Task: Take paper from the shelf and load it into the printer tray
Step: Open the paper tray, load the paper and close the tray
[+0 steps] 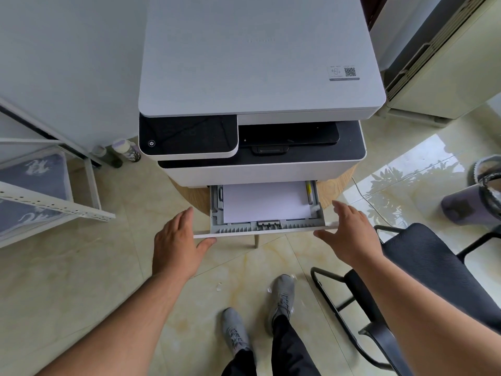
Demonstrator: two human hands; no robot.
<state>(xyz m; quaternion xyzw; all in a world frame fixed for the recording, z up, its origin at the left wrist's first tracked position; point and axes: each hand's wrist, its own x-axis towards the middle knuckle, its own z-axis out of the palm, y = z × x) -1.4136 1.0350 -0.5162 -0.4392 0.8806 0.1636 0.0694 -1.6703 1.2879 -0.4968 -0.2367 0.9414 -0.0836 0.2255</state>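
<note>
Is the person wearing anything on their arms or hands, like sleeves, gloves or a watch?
No. The left hand and right hand are bare: no gloves, rings or watch show. Both forearms are bare too, with no sleeves in view right to the picture's edge.

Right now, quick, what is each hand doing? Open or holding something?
Left hand: open, thumb touching the front of the tray, gripping nothing.
Right hand: open, thumb at the tray's front edge, holding nothing.

Home office: printer [260, 63], mesh chair [433, 267]
</note>
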